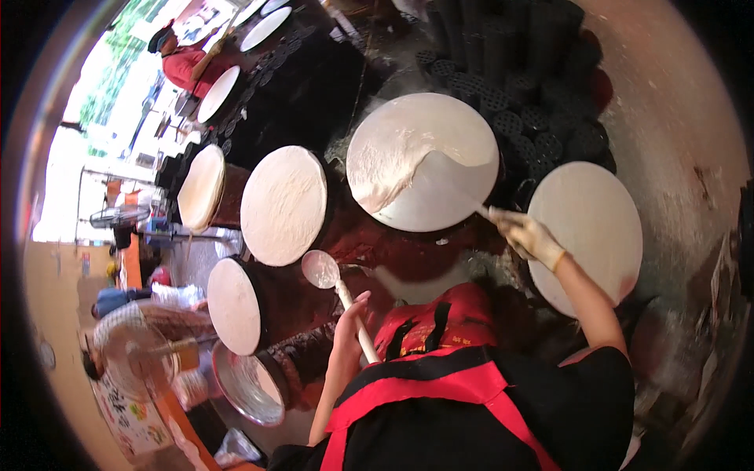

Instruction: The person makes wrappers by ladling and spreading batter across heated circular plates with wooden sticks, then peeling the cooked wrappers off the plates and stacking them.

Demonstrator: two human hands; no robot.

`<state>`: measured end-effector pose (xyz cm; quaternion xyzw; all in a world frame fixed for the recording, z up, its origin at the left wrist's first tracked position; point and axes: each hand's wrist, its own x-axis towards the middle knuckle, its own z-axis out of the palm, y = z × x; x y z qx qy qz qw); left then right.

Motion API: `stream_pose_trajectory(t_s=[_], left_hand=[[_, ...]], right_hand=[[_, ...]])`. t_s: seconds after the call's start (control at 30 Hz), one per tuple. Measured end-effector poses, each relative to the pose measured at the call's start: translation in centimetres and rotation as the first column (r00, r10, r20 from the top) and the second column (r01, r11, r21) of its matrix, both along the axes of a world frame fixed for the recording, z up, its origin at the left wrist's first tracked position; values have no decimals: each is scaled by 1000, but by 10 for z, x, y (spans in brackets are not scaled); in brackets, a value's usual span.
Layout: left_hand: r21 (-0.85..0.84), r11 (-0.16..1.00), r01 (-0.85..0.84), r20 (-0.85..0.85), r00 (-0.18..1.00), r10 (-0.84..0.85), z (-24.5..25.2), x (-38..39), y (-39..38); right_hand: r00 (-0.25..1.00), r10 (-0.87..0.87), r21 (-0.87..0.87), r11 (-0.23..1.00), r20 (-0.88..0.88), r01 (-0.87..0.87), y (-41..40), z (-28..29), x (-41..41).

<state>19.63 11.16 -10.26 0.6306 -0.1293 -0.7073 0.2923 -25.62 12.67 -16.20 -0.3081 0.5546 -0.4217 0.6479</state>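
Note:
My left hand (349, 332) holds the pale handle of a ladle (321, 269), whose round bowl is coated with whitish batter and points away from me. In a light work glove, my right hand (528, 236) grips the short handle of a spreading tool (484, 210), its far end blurred over the griddle. Before me lies a large round griddle (436, 215). Pale wet batter (412, 132) covers its far and left parts, ending in a thick ridge; the near right part shows bare grey surface. Beside my right forearm is another round griddle (580, 229), partly hidden by the arm.
Batter-covered round griddles (284, 206) stand to the left. A metal bowl of batter (244, 382) is at lower left. Dark perforated coal briquettes (518, 126) are stacked at the far right. A person in red (191, 65) works at far left; an electric fan (121, 218) stands beyond.

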Motion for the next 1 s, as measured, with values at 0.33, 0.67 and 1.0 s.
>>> stream_pose_trajectory(t_s=[0.33,0.67,1.0], left_hand=[[-95,945,313,-51,946,-319,-3,92,-47],[-174,952,250,-17,966,-256,-12,270,1],[-159,974,159,55,987,-152,-19,337,31]], right_hand=[[970,-240,151,959,-27,241,173,-6,118],[766,-565,-129,773,306,621,-138,-25,443],[601,-774,100,627,200,773,-119,-34,498]])
